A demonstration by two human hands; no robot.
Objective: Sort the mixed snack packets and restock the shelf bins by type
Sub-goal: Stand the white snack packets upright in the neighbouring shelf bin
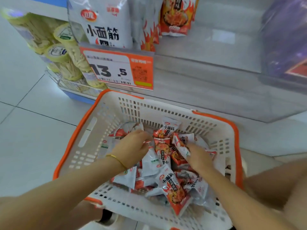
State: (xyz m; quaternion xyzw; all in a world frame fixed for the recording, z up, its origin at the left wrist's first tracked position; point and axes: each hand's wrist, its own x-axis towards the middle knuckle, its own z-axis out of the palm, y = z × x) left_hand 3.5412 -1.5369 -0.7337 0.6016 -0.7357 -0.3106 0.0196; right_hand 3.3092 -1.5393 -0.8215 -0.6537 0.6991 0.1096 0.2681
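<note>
A white plastic basket with an orange rim (93, 130) stands on the floor below me, holding several small white-and-orange snack packets (172, 185). My left hand (132, 146), with a thin gold bracelet on the wrist, reaches into the pile, fingers curled over packets at the basket's far left. My right hand (197, 156) is also in the pile, fingers closed around a small white packet (181, 146). Above the basket is a clear shelf bin (207, 83) with large white snack bags (103, 22) and orange flame-printed bags (176, 15).
An orange price tag reading 13.5 (116, 70) hangs on the bin's front edge. Yellow-lidded tubs of pale sticks (66, 52) sit on a wire rack at left. A purple package (285, 39) fills the bin at right. Pale floor tiles (25, 113) lie left of the basket.
</note>
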